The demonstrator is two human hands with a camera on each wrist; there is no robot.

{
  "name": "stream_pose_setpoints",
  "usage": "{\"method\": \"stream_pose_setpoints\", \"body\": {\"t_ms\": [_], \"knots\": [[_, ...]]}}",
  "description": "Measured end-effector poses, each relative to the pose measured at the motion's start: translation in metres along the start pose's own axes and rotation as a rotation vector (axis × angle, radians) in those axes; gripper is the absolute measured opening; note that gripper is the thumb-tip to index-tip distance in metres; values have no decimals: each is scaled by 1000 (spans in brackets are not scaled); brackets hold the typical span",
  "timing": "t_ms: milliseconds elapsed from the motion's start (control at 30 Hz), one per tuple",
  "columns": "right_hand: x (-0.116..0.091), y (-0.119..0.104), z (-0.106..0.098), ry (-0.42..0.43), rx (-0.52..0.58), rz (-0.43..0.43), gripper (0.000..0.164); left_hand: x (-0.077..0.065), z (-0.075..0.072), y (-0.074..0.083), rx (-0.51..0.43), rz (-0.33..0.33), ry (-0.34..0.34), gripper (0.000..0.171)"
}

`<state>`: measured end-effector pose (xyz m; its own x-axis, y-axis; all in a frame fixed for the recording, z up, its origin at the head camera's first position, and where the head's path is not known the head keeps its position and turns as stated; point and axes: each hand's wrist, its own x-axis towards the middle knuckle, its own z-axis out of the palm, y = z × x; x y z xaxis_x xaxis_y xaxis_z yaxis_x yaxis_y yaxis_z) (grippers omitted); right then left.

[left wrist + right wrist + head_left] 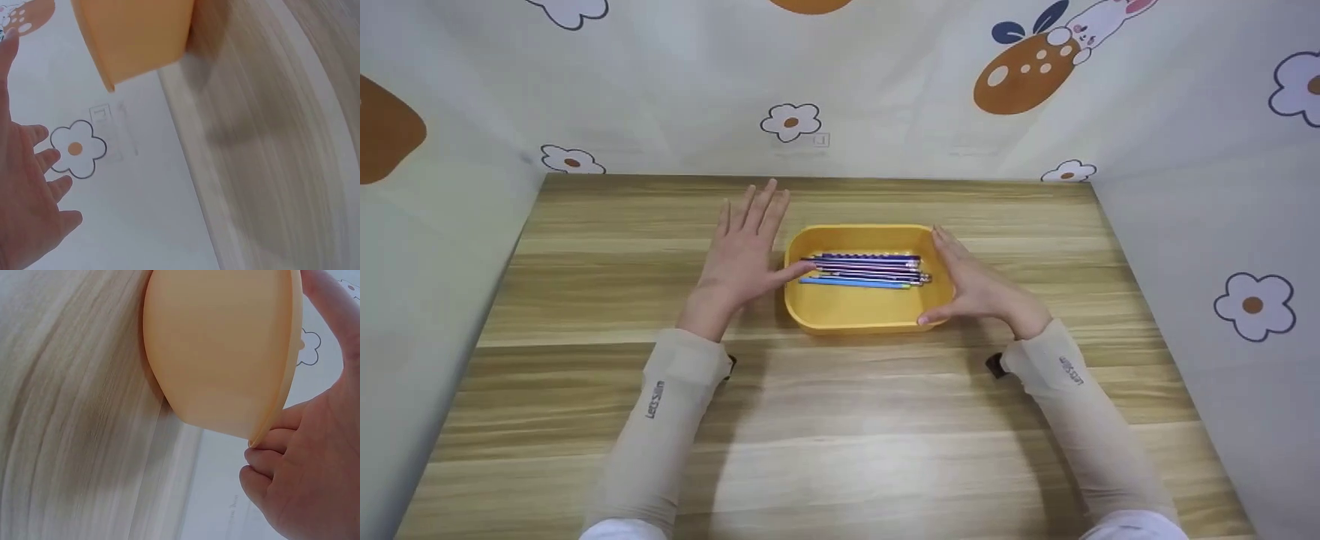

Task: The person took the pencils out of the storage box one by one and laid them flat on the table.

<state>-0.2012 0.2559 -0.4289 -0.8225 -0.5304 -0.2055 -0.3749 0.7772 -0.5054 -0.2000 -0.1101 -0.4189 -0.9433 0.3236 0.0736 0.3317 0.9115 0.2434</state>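
A yellow plastic bin (855,328) sits on the wood-grain table with several pencils (866,270) lying side by side in it, most dark purple or striped and one light blue. My right hand (979,289) grips the bin's right end, thumb on the front rim and fingers at the back corner. In the right wrist view, those fingers (270,458) bend at the bin's rim. To the left, my left hand (742,259) is spread with fingers straight, its thumb reaching over the bin's left edge. The left wrist view shows that hand (28,191) apart from the bin's outer wall (135,34).
Pale cloth walls (675,97) printed with flowers, a rabbit and orange shapes enclose the table (585,300) at the back and both sides. Light sleeves cover both forearms, with a small dark object (997,365) under the right cuff.
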Motion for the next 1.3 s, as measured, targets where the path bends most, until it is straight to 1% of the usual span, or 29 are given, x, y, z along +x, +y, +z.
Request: {"method": "stream_pose_setpoints", "body": {"t_ms": [233, 367, 567, 700, 867, 1100, 1167, 1300], "knots": [[0, 1, 1, 0, 10, 21, 144, 5, -3, 17, -42, 59, -41, 97], [0, 0, 0, -3, 13, 22, 145, 9, -4, 26, -98, 78, -64, 91], [1, -1, 0, -10, 20, 33, 145, 14, -3, 39, -217, 66, -88, 73], [1, -2, -1, -14, 28, 36, 145, 18, -1, 45, -260, 63, -127, 64], [0, -2, -1, -5, 37, 15, 143, 24, 3, 47, -321, 87, -175, 56], [-1, -4, -2, 3, 39, -11, 143, 33, 11, 46, -433, 156, -241, 40], [-1, -4, -1, 4, 40, -11, 143, 35, 12, 46, -452, 179, -257, 38], [-1, -3, 0, 4, 42, -13, 143, 39, 16, 47, -458, 222, -285, 37]]}}
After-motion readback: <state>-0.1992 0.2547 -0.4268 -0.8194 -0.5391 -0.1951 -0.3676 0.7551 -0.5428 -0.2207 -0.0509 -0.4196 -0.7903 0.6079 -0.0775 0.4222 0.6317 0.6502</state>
